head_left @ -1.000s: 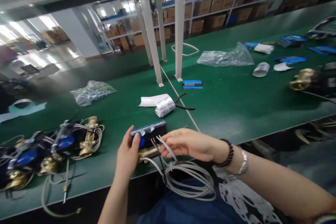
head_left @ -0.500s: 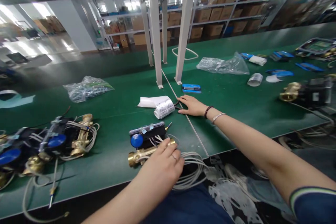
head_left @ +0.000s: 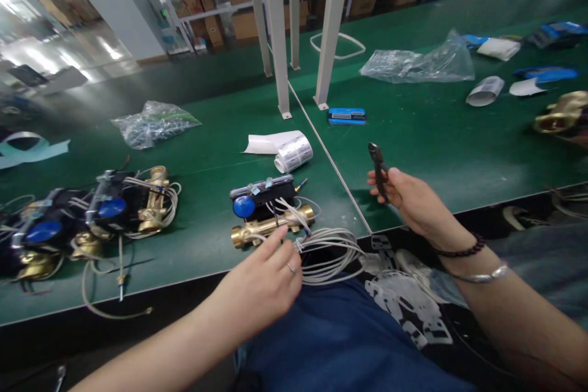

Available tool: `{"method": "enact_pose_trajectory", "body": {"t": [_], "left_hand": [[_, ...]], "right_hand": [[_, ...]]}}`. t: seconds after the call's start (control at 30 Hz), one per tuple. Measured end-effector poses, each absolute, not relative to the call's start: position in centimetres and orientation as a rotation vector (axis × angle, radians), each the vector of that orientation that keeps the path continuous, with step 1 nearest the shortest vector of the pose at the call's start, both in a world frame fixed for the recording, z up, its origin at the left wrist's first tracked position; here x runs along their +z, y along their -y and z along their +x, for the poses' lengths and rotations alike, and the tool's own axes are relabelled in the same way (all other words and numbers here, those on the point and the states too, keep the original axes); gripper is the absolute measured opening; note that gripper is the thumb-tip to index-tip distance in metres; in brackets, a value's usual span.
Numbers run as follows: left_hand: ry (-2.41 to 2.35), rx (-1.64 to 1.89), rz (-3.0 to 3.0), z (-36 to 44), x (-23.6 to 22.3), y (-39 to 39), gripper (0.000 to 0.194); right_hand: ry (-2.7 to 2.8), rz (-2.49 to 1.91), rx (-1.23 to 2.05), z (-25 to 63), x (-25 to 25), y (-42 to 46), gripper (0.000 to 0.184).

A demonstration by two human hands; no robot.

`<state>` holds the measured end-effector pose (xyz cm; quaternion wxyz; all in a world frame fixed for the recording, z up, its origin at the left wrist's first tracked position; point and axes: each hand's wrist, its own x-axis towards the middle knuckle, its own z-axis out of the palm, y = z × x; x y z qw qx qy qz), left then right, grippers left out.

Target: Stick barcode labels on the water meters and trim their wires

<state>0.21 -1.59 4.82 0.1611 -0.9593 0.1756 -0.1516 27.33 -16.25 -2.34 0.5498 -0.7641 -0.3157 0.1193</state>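
the right hand's [head_left: 416,202] fingers were wrapped around the dark-handled pliers [head_left: 377,165], head up and away from the palm, a hold that seemed to suit turning the tool toward the work. the left hand's [head_left: 271,266] fingers bent narrowly by a thin dark strip [head_left: 276,213], perhaps a cable tie; whether they pinched it could not be told. they probably steadied the brass-bodied meter [head_left: 271,223], which lay near the front edge of the table [head_left: 206,162], likely for easy reach. its coiled grey cable [head_left: 333,257] hung partly over that edge, beside the left hand. beyond the meter sat a label roll [head_left: 294,153].
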Motion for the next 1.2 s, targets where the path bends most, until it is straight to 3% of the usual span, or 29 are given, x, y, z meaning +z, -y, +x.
{"method": "enact_pose_trajectory", "body": {"t": [0.1, 0.17, 0.3, 0.43, 0.6, 0.73, 0.83, 0.93, 1.0, 1.13, 1.2], "left_hand": [[-0.682, -0.229, -2.756, 0.1, 2.7, 4.4, 0.027], [-0.725, 0.085, -2.885, 0.9, 0.9, 6.3, 0.024], [-0.447, 0.661, -3.147, 5.0, -3.1, 9.5, 0.023], [-0.318, 0.774, -3.312, 9.2, -5.6, 12.0, 0.024], [-0.208, 0.820, -3.643, 10.6, -5.6, 13.0, 0.032], [-0.121, 0.951, -3.874, 10.6, -4.6, 12.2, 0.046], [0.259, 0.975, -4.151, 10.4, -3.9, 11.9, 0.058], [0.680, 0.767, -4.335, 10.0, -3.0, 11.8, 0.072], [0.689, 0.719, -4.337, 9.8, -2.4, 11.8, 0.073], [0.716, 0.892, -4.306, 9.8, -1.6, 11.4, 0.070], [0.751, 1.005, -4.295, 9.9, -1.4, 11.2, 0.067]], "right_hand": [[0.489, -1.411, 0.586, 23.3, -1.7, 17.9, 0.041], [0.422, -1.241, 0.724, 21.3, -1.4, 19.2, 0.038], [0.404, -1.144, 0.804, 19.3, -1.7, 22.8, 0.029], [0.302, -1.232, 0.615, 18.7, -3.7, 27.7, 0.031], [0.144, -1.480, 0.401, 16.5, -7.7, 31.7, 0.037], [0.111, -1.477, 0.536, 14.3, -9.4, 30.3, 0.040], [0.220, -1.368, 0.643, 13.4, -8.9, 27.8, 0.040], [0.322, -1.350, 0.589, 13.3, -7.9, 26.1, 0.031], [0.374, -1.428, 0.477, 13.4, -7.7, 25.6, 0.021], [0.520, -1.545, 0.283, 13.9, -8.0, 25.7, 0.009], [0.663, -1.575, 0.138, 14.3, -8.3, 25.8, 0.013]]}}
